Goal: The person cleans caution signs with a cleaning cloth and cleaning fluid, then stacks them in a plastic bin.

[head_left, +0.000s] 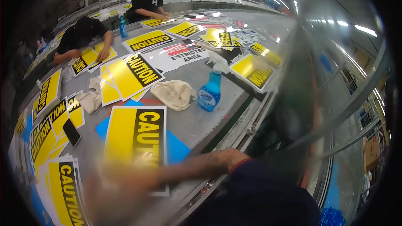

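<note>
My right hand (121,184) is smeared by motion over the lower left part of a yellow and black CAUTION sign (121,136). Its fingers cannot be made out, and a pale blur around it hides whatever it may hold. The forearm reaches in from the lower right, crossing the sign's lower edge. Under this sign, a blue sheet (178,148) sticks out at the sides. Left of the hand lies a stack of CAUTION signs (69,184). My left hand is out of sight.
Beyond the sign are a crumpled cloth (173,94), a blue spray bottle (209,92) and more CAUTION signs (130,75). A phone (71,132) rests on signs at left. Two people (144,2) work across the table. A metal rail (255,121) edges the table at right.
</note>
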